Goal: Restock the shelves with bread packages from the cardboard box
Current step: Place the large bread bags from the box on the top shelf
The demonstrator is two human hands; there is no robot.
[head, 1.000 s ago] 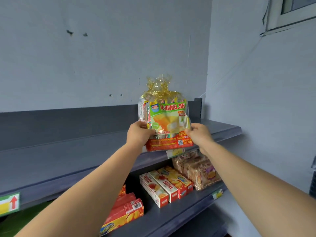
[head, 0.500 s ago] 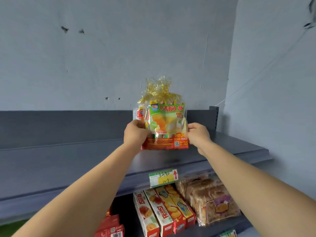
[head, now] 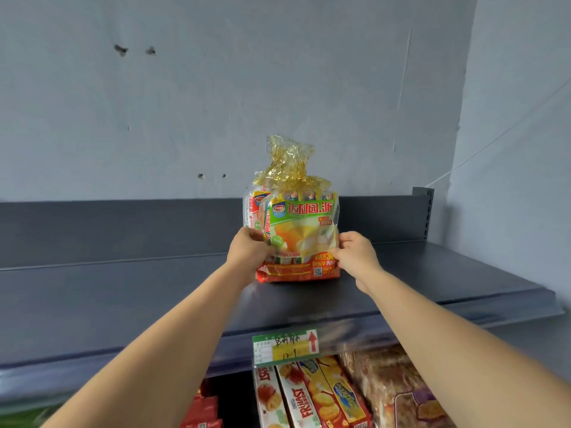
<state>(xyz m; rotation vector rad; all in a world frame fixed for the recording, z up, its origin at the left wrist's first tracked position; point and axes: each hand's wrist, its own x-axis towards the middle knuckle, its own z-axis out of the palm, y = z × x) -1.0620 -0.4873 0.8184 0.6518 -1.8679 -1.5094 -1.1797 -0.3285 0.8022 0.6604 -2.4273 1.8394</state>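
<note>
A clear bread package (head: 298, 230) with a green, yellow and red label and a gold crinkled tie top stands upright on the dark grey top shelf (head: 123, 291), its base resting on the surface. My left hand (head: 247, 253) grips its left side and my right hand (head: 358, 254) grips its right side. The cardboard box is out of view.
A price tag (head: 285, 347) with a red arrow hangs on the shelf's front lip. Below it stand red and yellow snack boxes (head: 309, 396) and a wrapped cake pack (head: 392, 393). The grey wall rises behind, and a side wall closes the right end.
Both hands moved the package forward and down until it rests on the top shelf. My view has tilted up and moved closer.
</note>
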